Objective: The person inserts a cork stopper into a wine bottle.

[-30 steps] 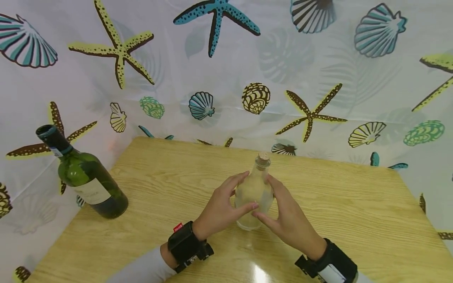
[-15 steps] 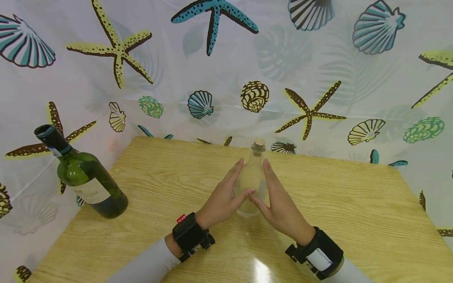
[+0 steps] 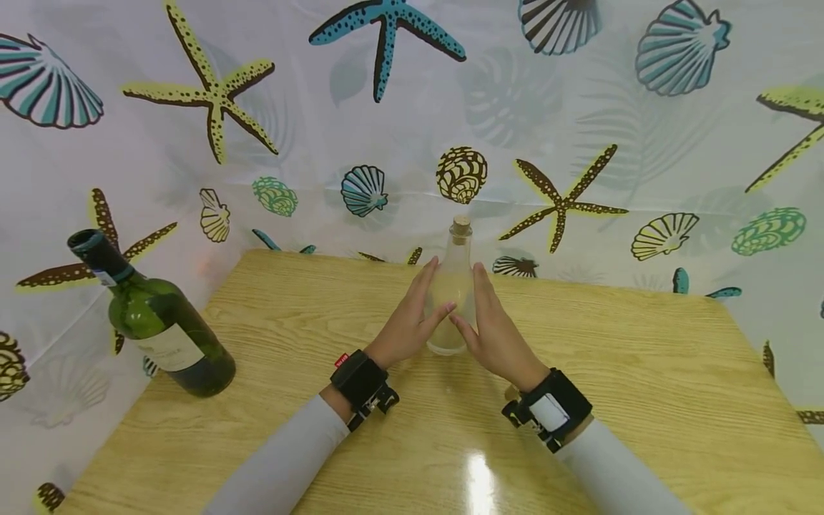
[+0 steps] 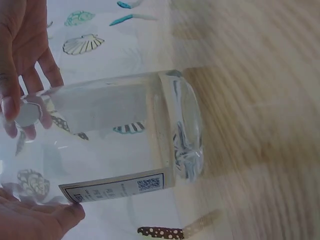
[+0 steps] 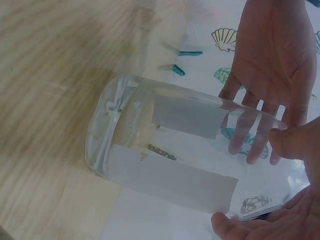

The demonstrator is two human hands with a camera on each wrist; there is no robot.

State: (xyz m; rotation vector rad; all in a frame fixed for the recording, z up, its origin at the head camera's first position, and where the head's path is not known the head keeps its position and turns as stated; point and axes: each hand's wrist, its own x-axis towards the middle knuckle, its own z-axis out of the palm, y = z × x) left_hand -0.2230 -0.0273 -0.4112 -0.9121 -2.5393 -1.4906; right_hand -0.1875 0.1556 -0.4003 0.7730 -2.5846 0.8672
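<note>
A clear, round-bodied glass bottle (image 3: 448,286) with a cork (image 3: 460,226) in its neck stands upright in front of me. My left hand (image 3: 403,327) holds its left side and my right hand (image 3: 504,335) its right side, with fingers reaching behind the glass. Both thumbs lie across the near face, tips almost meeting. In the left wrist view a printed label (image 4: 117,186) shows on the bottle, and fingers appear through the glass. The right wrist view shows a pale label (image 5: 170,180) and the thick base (image 5: 100,130). Whether the base touches the table is unclear.
A green wine bottle (image 3: 161,315) with a cream label stands at the left edge of the wooden table (image 3: 644,372). A white cloth (image 3: 296,143) printed with shells and starfish hangs behind and along the sides.
Both hands have moved the glass bottle away from me, towards the far edge of the table, with a slight drift to the left. The wine bottle has stayed put.
</note>
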